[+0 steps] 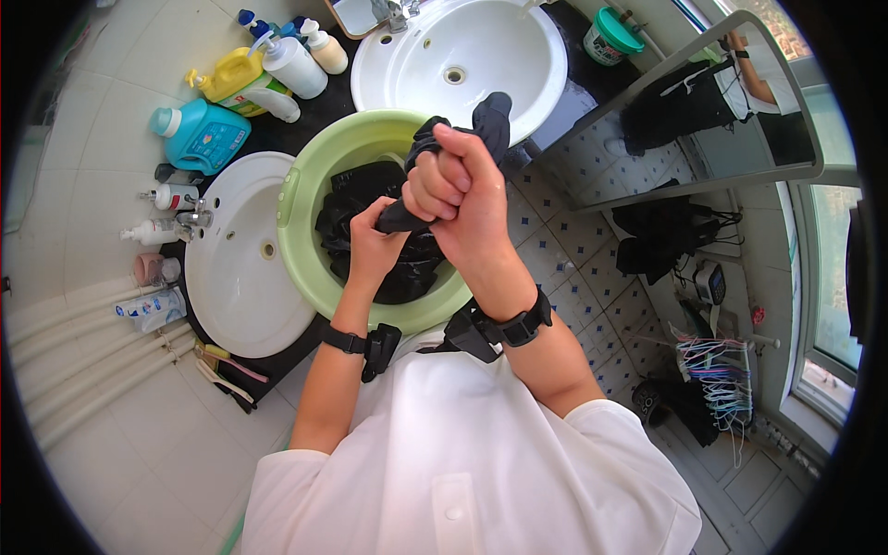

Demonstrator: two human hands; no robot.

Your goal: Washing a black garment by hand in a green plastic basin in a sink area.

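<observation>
My right hand (pixel 454 187) is closed tightly around a twisted black cloth (pixel 493 121), whose bunched end sticks out above the fist. Lower on the same cloth, my left hand (pixel 377 239) grips it between thumb and fingers. Both hands are over a light green plastic basin (pixel 297 260), where more wet black fabric (pixel 368 184) lies in a heap. The basin stands between two white washbasins, the round one (pixel 236 277) at left and the larger one (pixel 510 55) at the top. How much liquid the green basin holds cannot be told.
Pump bottles, a yellow jug (pixel 236 73) and a blue detergent bottle (pixel 208 135) line the wall at left. A green-lidded tub (pixel 614 38) stands at upper right. A framed mirror (pixel 728 125) juts in at right, with wire hangers (pixel 718 378) below. Brushes (pixel 229 374) lie at lower left.
</observation>
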